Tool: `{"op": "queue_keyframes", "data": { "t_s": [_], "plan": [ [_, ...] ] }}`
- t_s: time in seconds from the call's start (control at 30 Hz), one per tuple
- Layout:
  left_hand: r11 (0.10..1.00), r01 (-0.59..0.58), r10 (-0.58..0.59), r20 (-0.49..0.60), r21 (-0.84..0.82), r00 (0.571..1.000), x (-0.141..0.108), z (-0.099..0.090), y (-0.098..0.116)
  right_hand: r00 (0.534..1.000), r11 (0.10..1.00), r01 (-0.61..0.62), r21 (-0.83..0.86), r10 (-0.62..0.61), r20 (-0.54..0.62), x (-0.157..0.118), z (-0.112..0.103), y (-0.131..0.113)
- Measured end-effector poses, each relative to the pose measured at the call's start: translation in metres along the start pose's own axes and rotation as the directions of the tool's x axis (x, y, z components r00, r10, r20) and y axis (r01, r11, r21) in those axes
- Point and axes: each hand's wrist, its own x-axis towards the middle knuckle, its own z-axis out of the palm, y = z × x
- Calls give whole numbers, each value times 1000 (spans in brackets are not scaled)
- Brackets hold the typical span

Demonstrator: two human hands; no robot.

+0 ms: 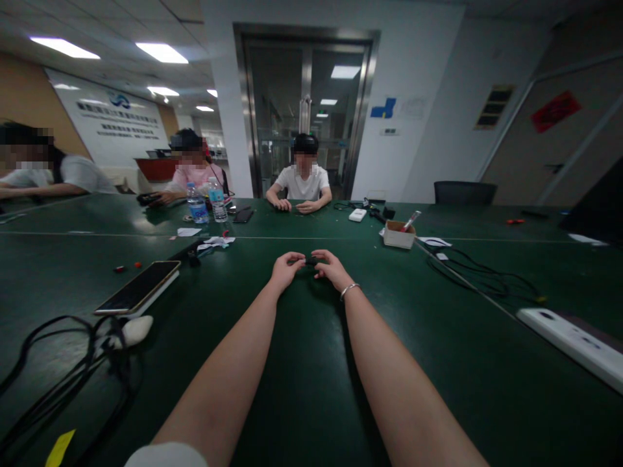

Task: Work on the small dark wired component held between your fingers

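Small dark object (310, 261) at the fingertips of the left hand (288, 269) and right hand (332, 269)

The object is too small and dim to identify, its ends partly covered by fingers; a yellow tag (61, 447) is cut off at the bottom edge, as is a white power strip (569, 344) at the right; a dark shape (598, 207) above the strip, also cropped, cannot be made out.

The green table (302, 389) is smooth, with thin seams; a phone (139, 287) and black cables (73, 383) lie toward the left, a small open box (399, 235) with a pen (411, 221) stands beyond the right hand; a person in a white shirt (304, 185) sits opposite, before a metal-framed glass door (277, 97); ceiling lights (162, 53) glow at upper left.

The object lies in the gap between the hands, just right of the left fingertips; the left thumb and fingers appear to pinch its near end; the right hand, a bracelet (349, 291) at its wrist, has fingers bent around the other end, though whether they grip it I cannot tell.
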Motion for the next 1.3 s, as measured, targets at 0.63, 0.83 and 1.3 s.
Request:
{"op": "queue_keyframes", "data": {
  "t_s": [0.63, 0.83, 1.3],
  "plan": [
    [999, 22, -22, 3, -48, 1000, -1, -1, 2, 1000, 999, -22, 50, 23, -18, 0, 1, -1],
    [999, 38, -37, 17, -13, 999, 1, -2, 0, 1000, 999, -21, 50, 21, 3, 1, 1, -1],
    [996, 48, -54, 72, 77, 996, 1, 2, -1, 999, 997, -38, 71, 39, -12, 3, -1, 1]
  ]
}}
